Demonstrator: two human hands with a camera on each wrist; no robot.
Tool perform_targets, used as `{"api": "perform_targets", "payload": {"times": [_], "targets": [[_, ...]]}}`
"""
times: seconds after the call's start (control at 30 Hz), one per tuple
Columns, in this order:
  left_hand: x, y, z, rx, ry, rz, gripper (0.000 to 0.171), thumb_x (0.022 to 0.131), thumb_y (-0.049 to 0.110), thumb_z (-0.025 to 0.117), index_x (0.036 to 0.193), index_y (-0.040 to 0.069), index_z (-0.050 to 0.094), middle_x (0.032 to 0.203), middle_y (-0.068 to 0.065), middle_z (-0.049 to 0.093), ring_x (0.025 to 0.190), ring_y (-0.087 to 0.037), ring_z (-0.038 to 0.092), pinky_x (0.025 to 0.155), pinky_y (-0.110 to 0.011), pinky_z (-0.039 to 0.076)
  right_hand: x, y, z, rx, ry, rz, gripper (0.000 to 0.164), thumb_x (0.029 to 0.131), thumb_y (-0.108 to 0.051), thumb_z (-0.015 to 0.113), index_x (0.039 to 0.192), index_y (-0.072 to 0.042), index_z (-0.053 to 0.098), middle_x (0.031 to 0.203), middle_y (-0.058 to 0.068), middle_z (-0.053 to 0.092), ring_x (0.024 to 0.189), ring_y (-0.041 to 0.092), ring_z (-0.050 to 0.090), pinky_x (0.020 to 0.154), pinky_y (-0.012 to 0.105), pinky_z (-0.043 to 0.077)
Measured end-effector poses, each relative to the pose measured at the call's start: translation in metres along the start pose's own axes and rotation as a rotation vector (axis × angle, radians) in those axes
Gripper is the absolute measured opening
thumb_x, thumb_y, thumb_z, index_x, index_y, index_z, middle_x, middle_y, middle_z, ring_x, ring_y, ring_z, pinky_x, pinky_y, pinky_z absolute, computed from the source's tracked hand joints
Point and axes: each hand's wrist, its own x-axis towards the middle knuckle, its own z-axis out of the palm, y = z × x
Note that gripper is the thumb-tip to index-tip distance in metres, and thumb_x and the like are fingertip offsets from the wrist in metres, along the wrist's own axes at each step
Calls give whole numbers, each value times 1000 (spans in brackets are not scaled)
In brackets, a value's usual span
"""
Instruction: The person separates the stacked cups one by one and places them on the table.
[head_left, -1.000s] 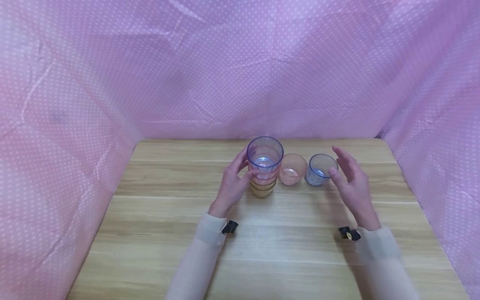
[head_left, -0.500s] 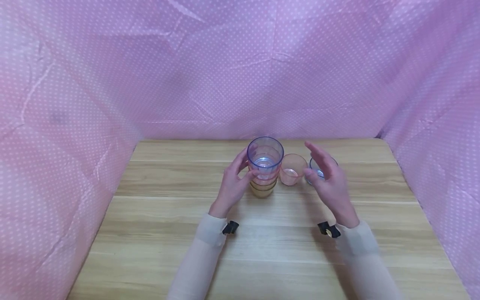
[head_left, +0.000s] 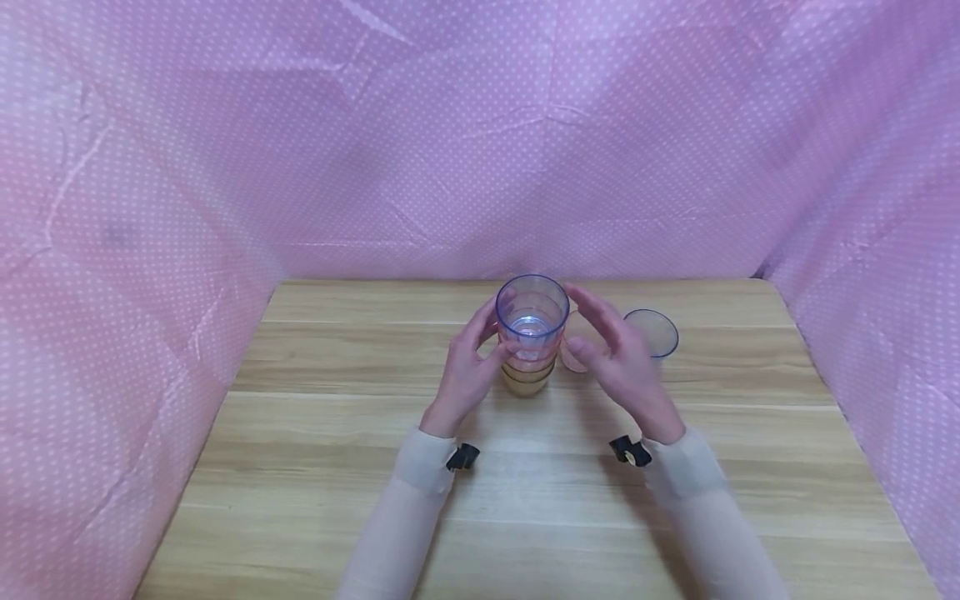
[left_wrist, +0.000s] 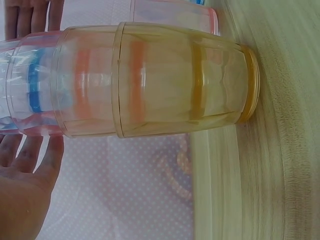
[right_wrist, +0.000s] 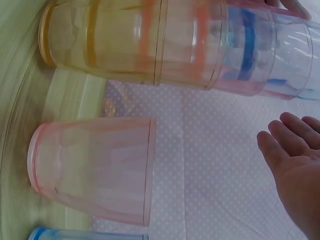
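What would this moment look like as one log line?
left hand: grips cup stack | right hand: near stack, not touching | pink cup, blue cup: upright on table

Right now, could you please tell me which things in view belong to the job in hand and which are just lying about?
Seemingly in the job:
nested tumbler stack
left hand, gripping it
right hand, beside it
loose pink tumbler, probably
loose blue-rimmed tumbler, probably

Only surroundings, it appears:
pink polka-dot cloth
wood-grain tabletop
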Motion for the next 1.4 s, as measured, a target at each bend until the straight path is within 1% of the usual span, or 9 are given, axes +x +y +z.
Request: {"api": "perform_targets", "payload": {"times": [0.17, 0.3, 0.47, 0.73, 0.9, 1.07, 1.2, 1.3, 1.4], "targets": [[0, 1, 0, -1, -2, 1, 82, 94, 55, 63, 155, 4, 44, 156, -10, 51, 138, -29, 53, 116, -40, 46, 4, 0, 5, 13, -10, 33, 64, 94, 0, 73, 153, -1, 47, 154, 14, 52, 142, 31, 48, 121, 29, 36], [0, 2, 0, 4, -3, -3, 81, 95, 55, 62, 155, 4, 44, 155, -10, 52, 138, -29, 54, 116, -39, 46, 7, -1, 9, -4, -3, 26, 67, 91, 3, 76, 152, -2, 49, 152, 12, 55, 140, 29, 51, 120, 29, 39], [1, 2, -1, 6, -6, -6, 82, 95, 56, 61, 155, 4, 44, 154, -11, 53, 138, -28, 54, 116, -39, 46, 8, -1, 11, -29, 5, 3, 67, 86, 8, 78, 148, 2, 52, 148, 14, 58, 138, 31, 54, 116, 25, 43], [0, 4, -2, 22, -7, -16, 83, 95, 59, 60, 155, 3, 45, 151, -14, 55, 136, -29, 56, 115, -38, 47, 9, -1, 12, -31, 6, -36, 67, 85, 11, 79, 146, 2, 54, 146, 15, 60, 137, 30, 55, 115, 25, 43], [-2, 4, -4, 46, -18, -48, 89, 95, 65, 57, 156, 3, 43, 150, -18, 55, 134, -32, 58, 115, -38, 47, 9, 1, 13, -24, 5, -37, 67, 85, 11, 78, 147, 2, 53, 146, 15, 60, 137, 30, 54, 114, 25, 44], [-2, 3, -9, -3, -48, -97, 93, 92, 67, 62, 161, 10, 37, 155, -14, 51, 137, -31, 54, 117, -38, 45, 9, 2, 13, -15, 6, -45, 67, 84, 13, 78, 146, 4, 53, 146, 17, 59, 137, 31, 54, 114, 26, 45], [-4, 0, -14, -34, -76, -158, 90, 91, 56, 73, 162, 15, 36, 157, -8, 49, 139, -28, 52, 119, -39, 41, 9, 2, 13, -6, 2, -43, 67, 84, 13, 78, 145, 5, 54, 146, 18, 59, 137, 31, 54, 114, 26, 45], [-4, -1, -16, -24, -99, -184, 82, 93, 36, 79, 161, 15, 38, 156, -8, 51, 139, -28, 52, 120, -40, 40, 8, 2, 13, -6, 0, -41, 66, 84, 13, 78, 146, 4, 54, 146, 18, 59, 137, 31, 54, 114, 26, 45], [-3, -1, -17, 1, -117, -179, 78, 93, 18, 80, 160, 13, 39, 154, -10, 52, 140, -28, 52, 120, -40, 40, 8, 2, 12, -9, -2, -40, 66, 85, 12, 78, 146, 4, 53, 146, 17, 59, 138, 31, 54, 114, 26, 44]]}}
